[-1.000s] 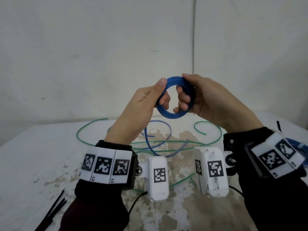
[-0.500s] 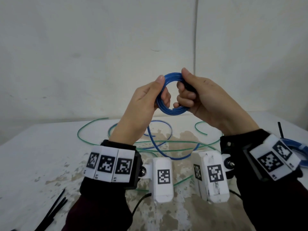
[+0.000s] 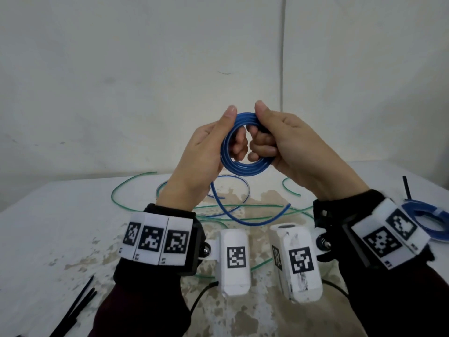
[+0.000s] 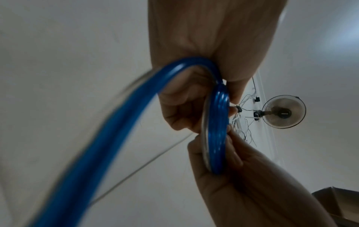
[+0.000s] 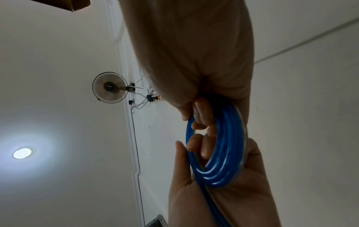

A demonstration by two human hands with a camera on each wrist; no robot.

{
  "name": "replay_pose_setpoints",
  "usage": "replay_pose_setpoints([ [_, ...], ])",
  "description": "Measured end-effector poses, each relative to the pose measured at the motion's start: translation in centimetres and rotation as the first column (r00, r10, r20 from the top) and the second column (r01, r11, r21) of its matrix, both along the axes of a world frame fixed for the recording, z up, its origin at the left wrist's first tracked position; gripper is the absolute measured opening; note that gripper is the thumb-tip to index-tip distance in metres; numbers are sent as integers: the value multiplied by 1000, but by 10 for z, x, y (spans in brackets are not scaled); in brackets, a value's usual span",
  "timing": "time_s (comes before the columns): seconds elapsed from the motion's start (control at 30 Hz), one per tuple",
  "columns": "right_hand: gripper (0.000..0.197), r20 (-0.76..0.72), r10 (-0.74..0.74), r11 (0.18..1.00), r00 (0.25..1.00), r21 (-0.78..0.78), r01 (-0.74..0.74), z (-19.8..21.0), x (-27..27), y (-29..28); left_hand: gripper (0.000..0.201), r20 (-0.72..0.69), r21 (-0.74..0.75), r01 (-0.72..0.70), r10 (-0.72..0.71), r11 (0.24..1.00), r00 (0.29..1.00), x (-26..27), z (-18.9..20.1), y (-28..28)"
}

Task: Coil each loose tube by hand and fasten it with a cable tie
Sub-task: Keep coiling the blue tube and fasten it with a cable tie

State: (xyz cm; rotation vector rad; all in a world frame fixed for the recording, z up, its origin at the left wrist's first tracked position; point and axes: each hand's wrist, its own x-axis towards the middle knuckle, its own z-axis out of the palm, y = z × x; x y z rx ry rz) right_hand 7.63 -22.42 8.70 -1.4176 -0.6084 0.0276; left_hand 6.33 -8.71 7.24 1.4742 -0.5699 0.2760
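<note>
Left hand [image 3: 201,152] w/ thumb and fingers pinching blue coil [image 3: 243,166] held mid-air above table [image 3: 48,227]. Right hand [image 3: 286,144] has fingers curled thru it. Risk: loose tail [image 3: 243,221] unwound; slack grip lets springy loops pop open.

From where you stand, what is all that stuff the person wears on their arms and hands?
The hands are bare. The left hand and right hand each end in a black wrist cuff faced with white panels bearing square black-and-white coded markers. A white boxy camera unit, also marked, hangs beside each wrist, with a thin black cable trailing. Dark maroon sleeves cover the forearms.
</note>
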Motion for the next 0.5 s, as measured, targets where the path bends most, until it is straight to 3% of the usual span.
replay_pose_setpoints([
  [0.23, 40, 13, -52, 997, 999, 53, 51, -3, 2, 3, 43, 37, -29, 8, -7, 1000, 999, 4, -5, 3],
  [0.5, 40, -72, 115, 971, 991, -200, -127, 1, 0, -11, 44, 66, 363, -40, 18, 931, 998, -5, 3, 22],
])
